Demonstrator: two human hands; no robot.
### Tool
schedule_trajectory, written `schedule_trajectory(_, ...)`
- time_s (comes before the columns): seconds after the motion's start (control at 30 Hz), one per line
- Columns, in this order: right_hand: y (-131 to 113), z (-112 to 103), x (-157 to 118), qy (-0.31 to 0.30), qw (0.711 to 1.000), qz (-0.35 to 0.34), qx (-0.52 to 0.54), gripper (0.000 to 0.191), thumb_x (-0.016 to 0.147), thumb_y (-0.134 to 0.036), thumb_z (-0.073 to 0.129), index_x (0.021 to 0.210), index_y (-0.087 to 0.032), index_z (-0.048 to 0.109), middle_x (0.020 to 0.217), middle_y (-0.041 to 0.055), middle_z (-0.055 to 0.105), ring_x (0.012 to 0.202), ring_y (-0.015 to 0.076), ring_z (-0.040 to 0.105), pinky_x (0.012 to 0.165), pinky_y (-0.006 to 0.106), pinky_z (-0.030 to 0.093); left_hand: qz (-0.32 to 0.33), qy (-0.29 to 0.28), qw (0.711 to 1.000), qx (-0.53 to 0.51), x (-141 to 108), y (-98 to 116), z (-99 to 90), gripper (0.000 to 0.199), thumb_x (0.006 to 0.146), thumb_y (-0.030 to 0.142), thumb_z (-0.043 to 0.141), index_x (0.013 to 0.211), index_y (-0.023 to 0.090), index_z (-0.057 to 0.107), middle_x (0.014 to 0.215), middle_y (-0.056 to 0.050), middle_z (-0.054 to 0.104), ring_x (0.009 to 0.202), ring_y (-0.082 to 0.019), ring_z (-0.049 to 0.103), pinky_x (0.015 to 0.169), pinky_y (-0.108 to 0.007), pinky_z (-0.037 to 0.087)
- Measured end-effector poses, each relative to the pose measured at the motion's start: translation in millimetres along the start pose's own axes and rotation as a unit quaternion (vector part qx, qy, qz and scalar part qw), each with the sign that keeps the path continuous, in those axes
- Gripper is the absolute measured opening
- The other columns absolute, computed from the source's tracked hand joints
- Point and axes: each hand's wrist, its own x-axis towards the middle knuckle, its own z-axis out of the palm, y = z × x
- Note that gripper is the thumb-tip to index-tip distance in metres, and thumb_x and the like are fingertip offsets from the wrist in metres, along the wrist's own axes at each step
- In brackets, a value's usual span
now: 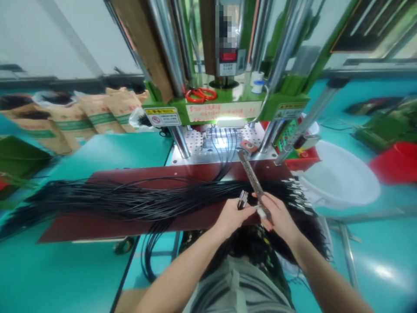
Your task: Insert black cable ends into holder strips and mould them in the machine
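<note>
My left hand (233,215) is closed around a small bunch of black cables, whose metal connector ends (243,199) stick up above the fingers. In my right hand (276,213) is a long, narrow metal bar (250,173) with slots along it, slanting up and left toward the machine. Thumb and fingertips of the left hand meet the lower part of the bar, near a small white piece (261,211). Behind both hands a thick bundle of black cables (156,198) lies across the brown board (107,176).
A green press (163,104) with steel columns stands ahead, several cables running into its lit mold (221,141). Orange-handled scissors (200,94) rest on it. A white tub (345,174) and red bucket (399,163) are at right. Paper sacks (97,113) stand at back left.
</note>
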Motion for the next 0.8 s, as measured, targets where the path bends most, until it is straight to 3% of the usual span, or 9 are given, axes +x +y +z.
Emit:
schedule_trajectory(0.27, 11.9, 5.2, 2.9, 0.029, 0.998, -0.043, 0.025, 0.037, 0.088, -0.044, 0.042, 0.111, -0.016, 0.053, 0.039, -0.0081, 0.045, 0.029, 0.0077, 0.038, 0.032, 0.019, 0.028, -0.058, 0.015, 0.998, -0.004, 3.6, 1.6, 1.8, 0.031, 0.059, 0.040, 0.068, 0.060, 0.015, 0.051, 0.040, 0.009, 0.035, 0.032, -0.002, 0.024, 0.034, -0.018, 0.015)
schedule_trajectory(0.8, 4.4, 8.4, -2.5, 0.039, 0.996, -0.050, -0.057, 0.038, 0.088, -0.044, 0.043, 0.110, -0.016, 0.054, 0.041, -0.0080, 0.044, 0.031, 0.0082, 0.038, 0.036, 0.021, 0.031, -0.056, 0.007, 0.998, -0.029, 1.4, 0.0, 1.5, 0.035, 0.060, 0.044, 0.069, 0.059, 0.014, 0.052, 0.039, 0.010, 0.031, 0.031, -0.001, 0.022, 0.033, -0.017, 0.012)
